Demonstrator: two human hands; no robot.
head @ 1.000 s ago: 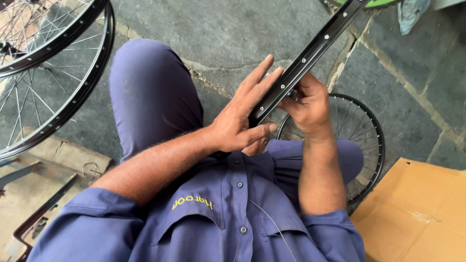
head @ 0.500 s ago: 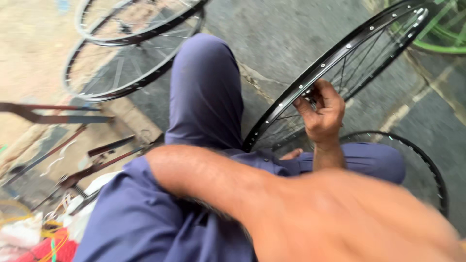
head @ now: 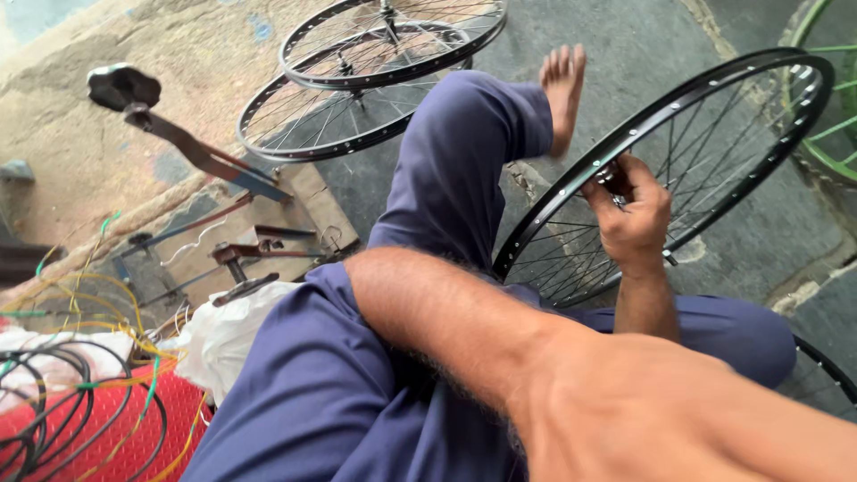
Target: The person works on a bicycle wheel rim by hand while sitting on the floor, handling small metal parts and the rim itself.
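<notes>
Right hand (head: 632, 210) pinches a small metal part at the black spoked rim (head: 571, 183); brace the rim steady. The left hand is out of view, so its grip cannot be told.

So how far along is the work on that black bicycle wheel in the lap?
Done: the black wheel already has spokes laced from rim toward the middle, and two spoked wheels lie on the floor. In hand: the right hand pinches a small metal part at the rim's inner edge. The left forearm crosses the view; its hand is out of sight. Left: whether every spoke is fitted or tightened cannot be told.
</notes>
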